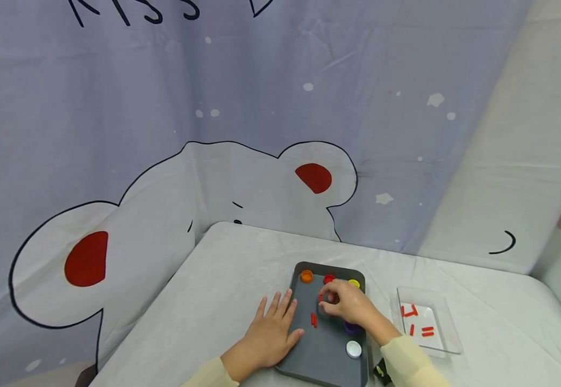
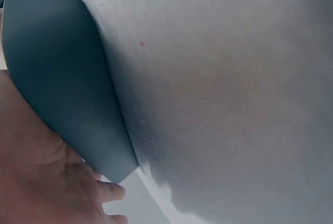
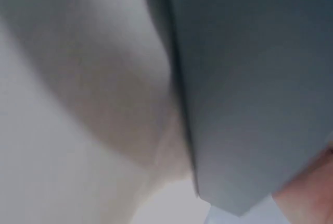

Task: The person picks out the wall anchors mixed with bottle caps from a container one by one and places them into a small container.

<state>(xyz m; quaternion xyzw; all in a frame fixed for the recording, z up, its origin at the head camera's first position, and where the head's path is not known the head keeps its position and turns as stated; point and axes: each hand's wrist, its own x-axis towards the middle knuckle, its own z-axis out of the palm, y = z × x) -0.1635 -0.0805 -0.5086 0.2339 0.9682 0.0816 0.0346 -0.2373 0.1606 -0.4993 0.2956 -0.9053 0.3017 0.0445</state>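
Note:
My left hand [image 1: 268, 336] lies with fingers spread along the left edge of a dark grey tray [image 1: 326, 357]. Over the tray's upper middle, my right hand [image 1: 350, 305] pinches a small red stick [image 1: 321, 298] between thumb and fingers. Two more red sticks [image 1: 313, 320] lie side by side on the tray just below it. Round caps stand around them: orange [image 1: 306, 276], red [image 1: 329, 279] and yellow [image 1: 354, 283] along the far side, purple [image 1: 352, 327] partly behind the right hand, and white [image 1: 354, 349] nearer. Part of the left palm [image 2: 41, 166] shows in the left wrist view.
A clear plastic box [image 1: 447, 328] right of the tray holds several red sticks [image 1: 427, 328]. A small black object [image 1: 381, 371] sits by the tray's near right corner, beside the right sleeve. White cloth [image 1: 241, 263] covers the table, and a printed curtain [image 1: 261, 97] hangs behind it.

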